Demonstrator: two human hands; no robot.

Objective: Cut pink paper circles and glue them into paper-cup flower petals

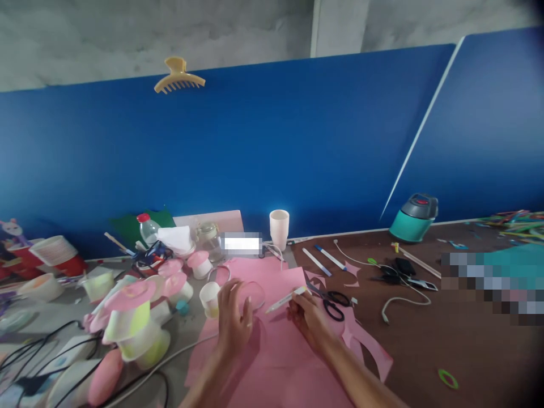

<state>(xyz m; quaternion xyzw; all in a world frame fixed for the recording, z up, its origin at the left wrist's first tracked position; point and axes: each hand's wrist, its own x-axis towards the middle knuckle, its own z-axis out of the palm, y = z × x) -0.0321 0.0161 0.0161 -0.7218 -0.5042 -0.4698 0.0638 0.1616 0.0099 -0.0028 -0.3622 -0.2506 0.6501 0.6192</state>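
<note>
A large pink paper sheet (276, 345) lies on the desk in front of me. My left hand (233, 320) presses a clear round lid (254, 293) flat onto the sheet. My right hand (306, 318) grips a white pen (285, 299), whose tip points left toward the lid's edge. Black-handled scissors (334, 303) lie on the paper just right of my right hand.
Paper-cup mushrooms with pink caps (136, 317) crowd the left, with cables in front. A white cup (279, 228), a small bottle (148, 228), pens (329, 258), a white cable (395, 294) and a teal jug (414, 218) sit farther back. A blue partition (272, 147) rises behind.
</note>
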